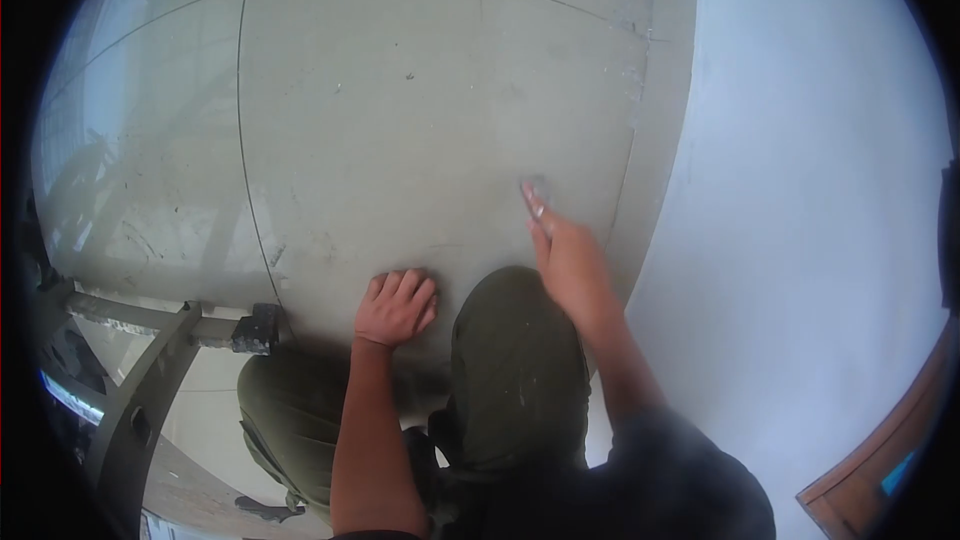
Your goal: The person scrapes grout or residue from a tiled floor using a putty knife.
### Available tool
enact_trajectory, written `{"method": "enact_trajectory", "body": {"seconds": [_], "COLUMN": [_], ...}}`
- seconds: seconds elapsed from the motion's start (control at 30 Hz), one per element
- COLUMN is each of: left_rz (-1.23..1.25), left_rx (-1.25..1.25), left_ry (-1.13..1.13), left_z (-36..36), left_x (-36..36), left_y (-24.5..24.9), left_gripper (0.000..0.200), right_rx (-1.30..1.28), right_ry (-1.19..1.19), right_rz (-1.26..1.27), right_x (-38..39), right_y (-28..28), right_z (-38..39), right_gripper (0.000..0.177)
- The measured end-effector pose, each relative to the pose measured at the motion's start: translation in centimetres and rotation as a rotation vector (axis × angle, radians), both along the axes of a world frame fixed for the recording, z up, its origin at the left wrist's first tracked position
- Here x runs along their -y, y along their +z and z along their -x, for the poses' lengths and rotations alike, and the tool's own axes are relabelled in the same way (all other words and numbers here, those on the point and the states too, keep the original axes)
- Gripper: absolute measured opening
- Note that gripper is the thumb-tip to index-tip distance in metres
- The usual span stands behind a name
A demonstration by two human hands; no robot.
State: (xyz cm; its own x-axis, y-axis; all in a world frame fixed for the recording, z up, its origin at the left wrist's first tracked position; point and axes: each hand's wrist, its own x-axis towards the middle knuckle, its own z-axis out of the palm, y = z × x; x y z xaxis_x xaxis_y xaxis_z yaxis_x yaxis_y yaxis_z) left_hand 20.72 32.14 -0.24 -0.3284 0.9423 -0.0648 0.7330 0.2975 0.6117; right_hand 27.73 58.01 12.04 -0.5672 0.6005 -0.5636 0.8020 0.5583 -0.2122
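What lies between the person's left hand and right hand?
The right knee and, nearer the left hand, a strip of floor; the head view shows both.

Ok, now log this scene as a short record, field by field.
left hand: fingers curled, resting on the floor
right hand: low over the floor, seemingly gripping a small item, too blurred to identify
floor surface: large pale tiles, thin dark joints, small specks
right side: white wall
lower left: metal frame with a dark foot
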Motion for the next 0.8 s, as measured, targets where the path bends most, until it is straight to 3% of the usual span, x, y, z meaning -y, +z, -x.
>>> {"method": "enact_trajectory", "body": {"seconds": [0.07,0.13,0.2,0.3,0.37,0.43,0.53,0.63,0.73,0.8], "left_rz": [0.015,-0.011,-0.012,-0.016,-0.036,-0.034,-0.039,-0.033,-0.009,-0.040], "left_rx": [0.001,-0.027,-0.035,-0.035,-0.027,0.001,0.001,-0.001,0.016,0.008], "left_ry": [-0.002,0.002,0.004,-0.007,0.021,0.003,0.016,0.018,-0.009,0.012], "left_z": [-0.3,0.0,0.0,-0.1,0.3,0.3,0.2,0.1,0.1,0.5], "left_x": [0.5,0.2,0.0,0.5,0.0,0.2,0.2,0.2,0.4,0.2], "left_y": [0.2,0.2,0.2,0.5,0.1,0.2,0.2,0.2,0.1,-0.2], "left_gripper": [0.022,0.022,0.022,0.022,0.021,0.021,0.021,0.021,0.021,0.021], "right_rx": [0.037,0.083,-0.068,-0.127,0.029,0.016,0.146,-0.054,-0.080,-0.041], "right_ry": [0.008,-0.047,-0.082,-0.049,-0.043,0.030,0.006,-0.035,0.040,0.061], "right_rz": [0.076,-0.043,-0.214,-0.150,-0.059,0.024,-0.024,-0.163,-0.138,-0.101], "right_x": [1.7,-1.2,-7.0,-9.5,-4.4,0.1,0.4,-5.4,-4.7,-0.3], "right_y": [-0.5,-3.2,-5.9,-4.0,0.2,0.4,-2.6,-4.8,-3.1,-1.6], "right_z": [-0.6,2.6,6.8,8.1,5.6,1.1,2.5,9.1,7.5,3.8], "right_gripper": [0.045,0.045,0.045,0.043,0.043,0.045,0.044,0.046,0.046,0.046]}}
